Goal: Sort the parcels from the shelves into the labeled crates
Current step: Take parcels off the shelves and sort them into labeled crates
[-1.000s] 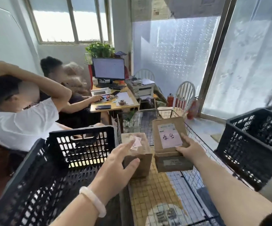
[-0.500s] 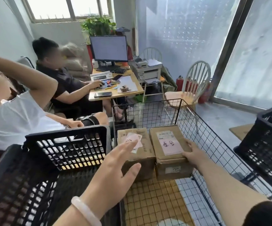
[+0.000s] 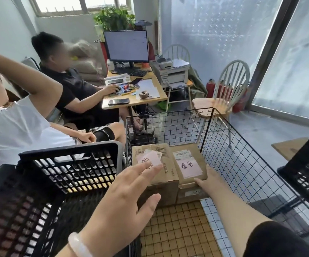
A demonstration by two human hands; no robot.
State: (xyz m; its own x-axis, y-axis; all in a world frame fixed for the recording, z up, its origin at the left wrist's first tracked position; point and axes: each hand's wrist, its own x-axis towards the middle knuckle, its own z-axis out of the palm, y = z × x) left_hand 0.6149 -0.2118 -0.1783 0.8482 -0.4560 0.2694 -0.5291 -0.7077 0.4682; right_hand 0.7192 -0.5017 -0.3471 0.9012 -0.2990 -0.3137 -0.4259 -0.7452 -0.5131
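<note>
Sitting side by side in the black wire-mesh bin [image 3: 233, 154] at frame centre: left brown cardboard parcel [image 3: 168, 175], right brown cardboard parcel [image 3: 198, 158], both pink-labelled. Left hand [image 3: 127, 197] hovers spread above the former. Right hand [image 3: 208, 180] touches the latter's near corner, its grasp impossible to tell.

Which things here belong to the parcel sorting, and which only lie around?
Job: left box, right box, wire basket, left crate, right crate.
Lying about: monitor, printer, phone, chair, plant.
</note>
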